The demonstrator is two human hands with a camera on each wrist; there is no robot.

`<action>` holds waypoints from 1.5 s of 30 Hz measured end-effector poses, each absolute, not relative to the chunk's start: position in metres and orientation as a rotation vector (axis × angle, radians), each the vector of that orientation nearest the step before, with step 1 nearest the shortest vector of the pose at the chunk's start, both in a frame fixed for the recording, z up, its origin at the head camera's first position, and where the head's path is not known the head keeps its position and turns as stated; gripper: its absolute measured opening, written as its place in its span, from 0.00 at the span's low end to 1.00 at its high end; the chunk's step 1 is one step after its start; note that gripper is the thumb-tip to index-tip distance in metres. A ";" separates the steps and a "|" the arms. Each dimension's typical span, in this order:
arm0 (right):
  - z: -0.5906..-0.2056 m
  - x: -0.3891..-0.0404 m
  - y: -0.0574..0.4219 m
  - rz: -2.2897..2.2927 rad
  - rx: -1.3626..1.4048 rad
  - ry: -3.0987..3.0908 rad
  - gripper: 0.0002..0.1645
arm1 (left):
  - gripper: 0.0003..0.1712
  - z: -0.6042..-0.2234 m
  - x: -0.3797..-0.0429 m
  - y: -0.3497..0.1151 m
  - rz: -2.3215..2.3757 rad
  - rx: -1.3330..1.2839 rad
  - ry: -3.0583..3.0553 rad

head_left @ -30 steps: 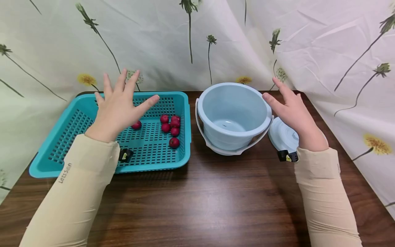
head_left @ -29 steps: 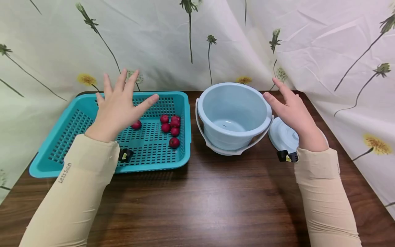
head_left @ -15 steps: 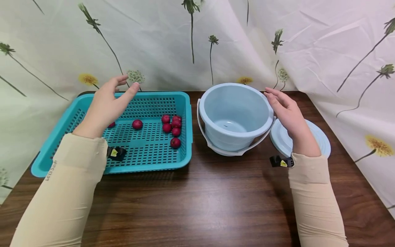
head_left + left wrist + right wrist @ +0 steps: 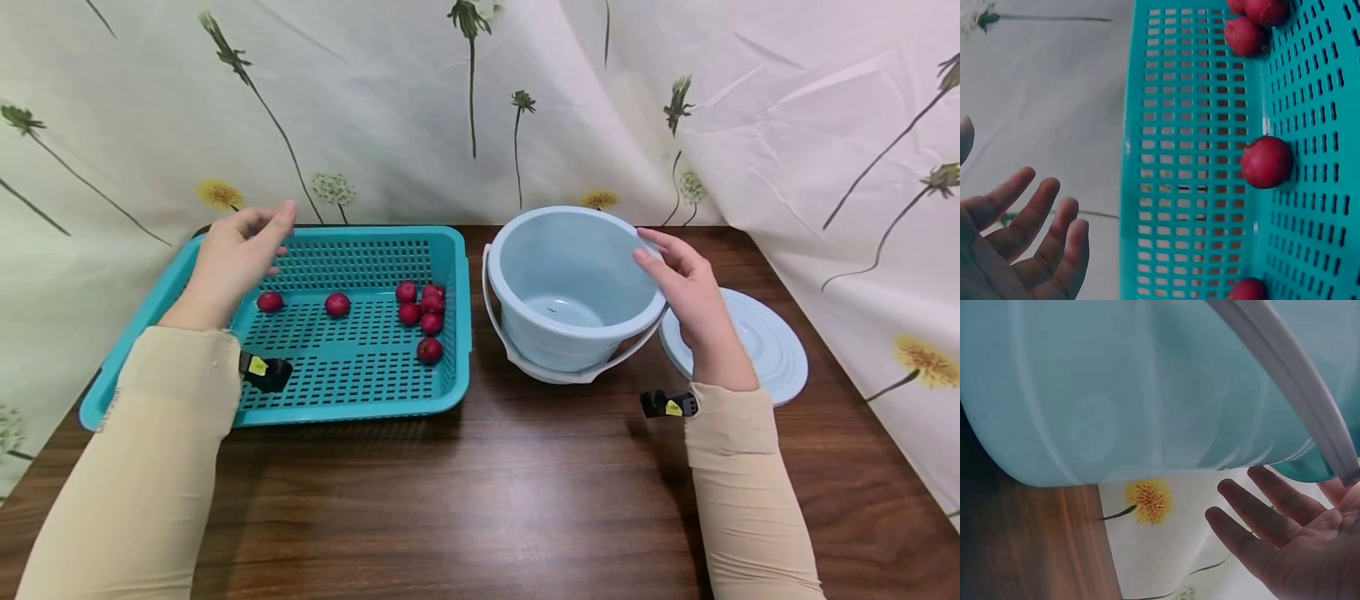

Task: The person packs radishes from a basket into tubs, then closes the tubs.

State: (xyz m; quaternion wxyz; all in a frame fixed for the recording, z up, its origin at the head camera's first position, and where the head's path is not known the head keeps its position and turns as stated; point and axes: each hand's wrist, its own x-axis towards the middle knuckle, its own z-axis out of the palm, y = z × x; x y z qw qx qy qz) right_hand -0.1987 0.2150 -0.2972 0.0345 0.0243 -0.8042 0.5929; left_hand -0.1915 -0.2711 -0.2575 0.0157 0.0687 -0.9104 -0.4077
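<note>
A teal slotted basket (image 4: 352,400) lies on the left of the wooden table with several small red fruits (image 4: 423,308) in it. My left hand (image 4: 247,242) hovers over its far left corner, fingers relaxed and holding nothing; the nearest fruit (image 4: 270,302) lies just below it. In the left wrist view the bare fingers (image 4: 1035,250) are apart from the basket wall (image 4: 1185,156) and a fruit (image 4: 1266,162). My right hand (image 4: 667,262) is at the right rim of an empty light blue bucket (image 4: 562,250). In the right wrist view its palm (image 4: 1285,544) is open beside the bucket (image 4: 1116,394).
A round light blue lid (image 4: 757,342) lies flat on the table right of the bucket. The bucket's white handle (image 4: 570,373) hangs down in front. A flowered cloth (image 4: 480,100) closes off the back and right. Bare wood (image 4: 480,500) spans the near side.
My left hand moved left from above the basket's middle to its far left corner, uncovering two fruits. My right hand drew in to the bucket's rim, uncovering the lid.
</note>
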 end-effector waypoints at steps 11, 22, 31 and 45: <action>-0.302 -0.202 0.209 2.072 0.061 -2.350 0.28 | 0.57 -0.268 -0.202 -0.300 -1.429 0.259 -2.904; -0.307 -0.202 0.209 2.177 0.073 -2.269 0.26 | 0.62 -0.276 -0.210 -0.318 -1.577 0.233 -3.016; -0.307 -0.201 0.212 2.185 0.059 -2.276 0.26 | 0.63 -0.282 -0.212 -0.330 -1.568 0.229 -3.203; -0.306 -0.200 0.214 2.147 0.027 -2.330 0.29 | 0.64 -0.300 -0.210 -0.340 -1.520 0.361 -3.342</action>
